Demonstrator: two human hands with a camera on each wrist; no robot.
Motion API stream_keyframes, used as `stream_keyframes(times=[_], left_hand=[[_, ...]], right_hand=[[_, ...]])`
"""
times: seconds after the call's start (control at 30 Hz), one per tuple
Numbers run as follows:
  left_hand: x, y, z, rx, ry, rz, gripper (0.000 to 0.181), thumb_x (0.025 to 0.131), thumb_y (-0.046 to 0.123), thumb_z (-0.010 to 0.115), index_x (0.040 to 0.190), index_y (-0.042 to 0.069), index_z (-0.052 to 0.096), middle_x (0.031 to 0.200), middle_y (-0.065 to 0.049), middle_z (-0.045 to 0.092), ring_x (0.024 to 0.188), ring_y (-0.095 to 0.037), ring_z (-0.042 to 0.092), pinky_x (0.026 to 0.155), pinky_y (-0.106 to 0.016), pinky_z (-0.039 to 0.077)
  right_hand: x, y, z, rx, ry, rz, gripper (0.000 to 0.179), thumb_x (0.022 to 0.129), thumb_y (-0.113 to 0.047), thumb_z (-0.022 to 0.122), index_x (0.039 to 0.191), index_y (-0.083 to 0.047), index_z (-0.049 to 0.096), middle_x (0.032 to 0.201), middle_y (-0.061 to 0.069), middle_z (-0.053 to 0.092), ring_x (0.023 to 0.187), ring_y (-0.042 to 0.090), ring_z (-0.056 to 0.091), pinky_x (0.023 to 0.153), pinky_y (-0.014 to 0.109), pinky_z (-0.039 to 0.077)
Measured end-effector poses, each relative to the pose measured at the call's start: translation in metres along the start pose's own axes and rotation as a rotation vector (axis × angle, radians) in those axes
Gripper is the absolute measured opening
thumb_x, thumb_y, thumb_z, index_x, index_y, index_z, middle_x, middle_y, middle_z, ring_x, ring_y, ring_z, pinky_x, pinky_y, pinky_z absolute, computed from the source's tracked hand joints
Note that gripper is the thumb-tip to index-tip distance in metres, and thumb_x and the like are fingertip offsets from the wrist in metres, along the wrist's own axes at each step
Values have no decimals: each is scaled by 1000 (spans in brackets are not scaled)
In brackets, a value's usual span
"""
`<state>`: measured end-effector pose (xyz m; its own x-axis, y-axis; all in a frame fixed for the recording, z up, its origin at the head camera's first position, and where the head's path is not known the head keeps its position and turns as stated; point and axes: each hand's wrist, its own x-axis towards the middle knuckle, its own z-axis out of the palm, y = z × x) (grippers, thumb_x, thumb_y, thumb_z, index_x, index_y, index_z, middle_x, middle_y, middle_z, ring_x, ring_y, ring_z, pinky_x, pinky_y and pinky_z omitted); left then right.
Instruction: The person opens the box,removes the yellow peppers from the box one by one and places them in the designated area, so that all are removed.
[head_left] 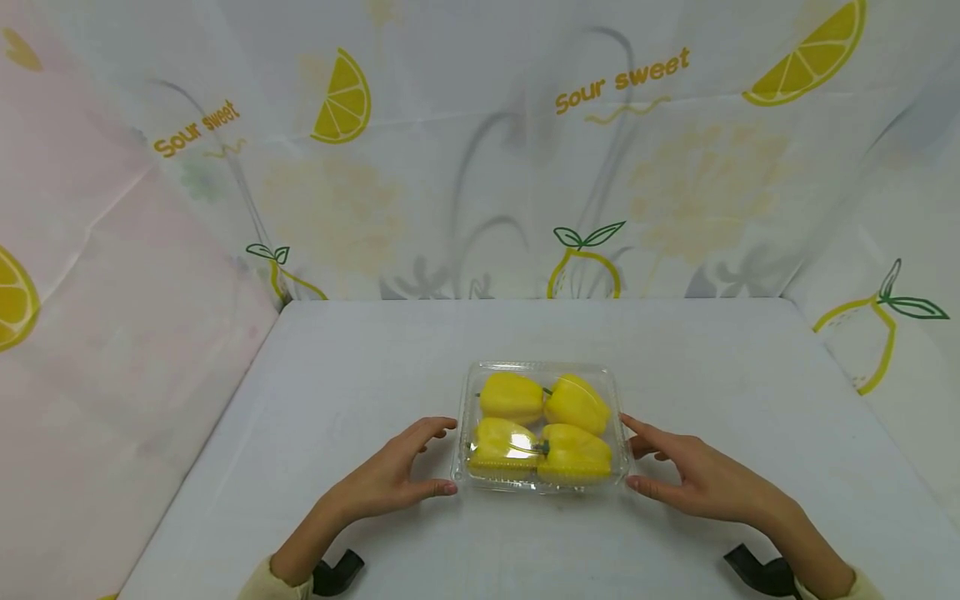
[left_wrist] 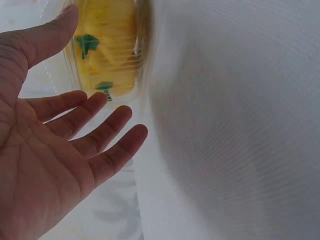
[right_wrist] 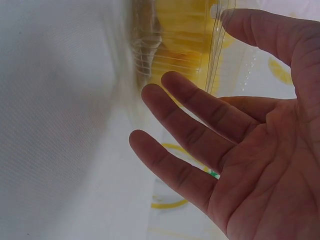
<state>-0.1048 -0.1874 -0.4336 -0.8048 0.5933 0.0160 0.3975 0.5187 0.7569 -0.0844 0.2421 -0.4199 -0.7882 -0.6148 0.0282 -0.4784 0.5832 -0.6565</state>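
Observation:
A clear plastic clamshell box (head_left: 542, 366) lies flat on the white table, its lid apparently closed. Inside it are several yellow bell peppers (head_left: 512, 397) with green stems. On the box's left side my left hand (head_left: 392, 477) is held with relaxed, spread fingers, thumb and fingertips right by the wall. My right hand (head_left: 701, 477) mirrors it at the right side, its fingertips at the box edge. In the right wrist view the thumb (right_wrist: 257, 30) meets the rim (right_wrist: 216, 55); the other fingers extend loosely. Whether the left fingertips touch the plastic, I cannot tell.
The white-covered table (head_left: 375, 350) extends around the box. A lemon-printed cloth (head_left: 465, 167) hangs behind it and along both sides. Black curved pieces (head_left: 339, 573) sit at the wrists.

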Motion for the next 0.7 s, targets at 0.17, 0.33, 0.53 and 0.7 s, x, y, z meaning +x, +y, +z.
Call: stream_keyframes(times=[0.17, 0.33, 0.53, 0.7], left_hand=[[0, 0, 1, -8, 0, -2, 80, 82, 46, 78, 146, 16, 41, 145, 2, 45, 130, -20, 46, 99, -45, 45], [1, 0, 1, -5, -1, 2, 80, 82, 45, 79, 146, 16, 40, 145, 0, 45, 129, -20, 47, 98, -45, 45], [2, -1, 3, -47, -3, 15, 82, 82, 36, 81, 148, 14, 38, 143, 4, 45, 127, -20, 48, 96, -43, 47], [3, -1, 6, -111, -11, 20, 85, 81, 27, 83, 149, 11, 34, 143, 2, 45, 126, -20, 49, 96, -42, 47]], right_hand=[[-1, 0, 0, 6, -3, 1, 74, 96, -38, 65, 153, -5, 31, 116, -5, 65, 100, 13, 64, 82, 40, 54], [-1, 0, 0, 9, -2, -6, 75, 96, -37, 65, 153, -5, 31, 116, -5, 65, 100, 12, 64, 82, 40, 54], [0, -1, 0, 21, 1, -13, 75, 96, -36, 66, 153, -4, 30, 116, -3, 66, 100, 11, 64, 83, 39, 54], [1, -1, 1, 33, 0, -19, 74, 96, -34, 66, 152, -2, 30, 117, -2, 66, 99, 11, 64, 82, 38, 55]])
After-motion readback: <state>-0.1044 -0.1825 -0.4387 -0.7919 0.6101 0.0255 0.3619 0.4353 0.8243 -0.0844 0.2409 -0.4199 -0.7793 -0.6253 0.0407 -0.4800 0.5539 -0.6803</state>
